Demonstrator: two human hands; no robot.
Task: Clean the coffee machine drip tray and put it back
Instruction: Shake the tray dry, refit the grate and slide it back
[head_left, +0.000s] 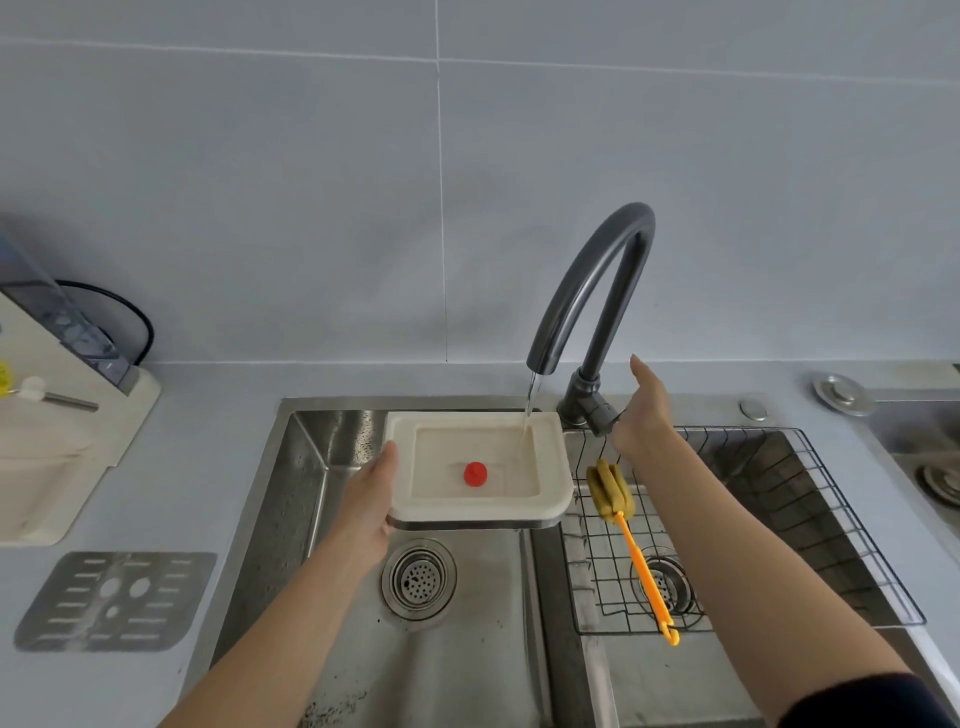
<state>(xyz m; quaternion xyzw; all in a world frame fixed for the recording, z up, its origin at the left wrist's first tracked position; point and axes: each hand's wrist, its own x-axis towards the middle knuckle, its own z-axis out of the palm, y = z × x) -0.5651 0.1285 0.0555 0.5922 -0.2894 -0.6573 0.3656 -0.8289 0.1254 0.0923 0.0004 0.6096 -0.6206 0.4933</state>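
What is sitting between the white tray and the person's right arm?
In the head view, a sponge brush with an orange handle lies there on the wire rack, between the drip tray and the right arm.

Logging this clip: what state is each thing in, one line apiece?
Tap: running, stream falling into the tray.
Drip tray: held over the left basin, water inside, red float in it.
Left hand: gripping the tray's left edge.
Right hand: at the tap base, fingers extended.
Metal grate: off the tray, flat on the counter.
Bottle brush: lying unused on the wire rack.
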